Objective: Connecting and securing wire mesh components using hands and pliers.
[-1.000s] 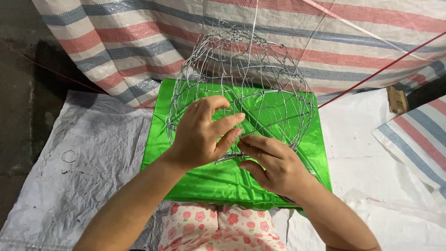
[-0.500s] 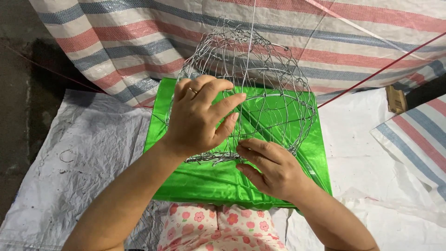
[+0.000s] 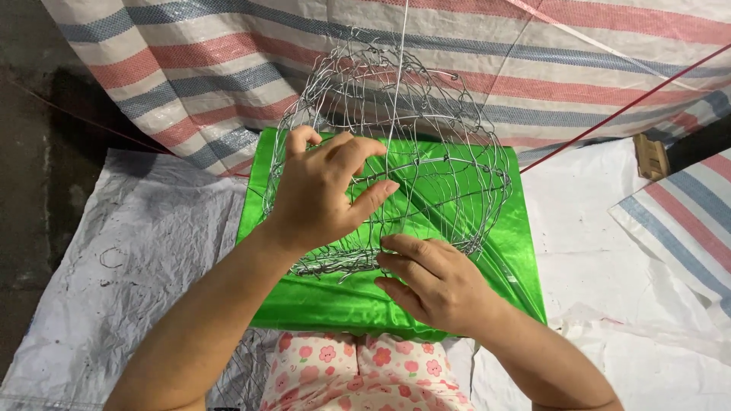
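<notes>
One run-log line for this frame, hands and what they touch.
left hand: gripping wire basket frame | right hand: fingers on frame's lower wires | under frame: green cloth | behind: striped tarp

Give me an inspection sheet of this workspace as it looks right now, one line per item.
Surface: white woven plastic sheet on the ground, with a shiny green cloth-covered pad on top.
Job's things: rounded silver wire mesh frame standing on the green pad.
Clutter: small wooden block at the right edge.
Grippers: left hand grips the frame's near left side, fingers curled over the wires; right hand pinches the frame's lower rim.
Cables: thin red cord running diagonally at right; pale string rising from the frame's top.
Surroundings: red, blue and white striped tarpaulin behind; dark floor at left.
</notes>
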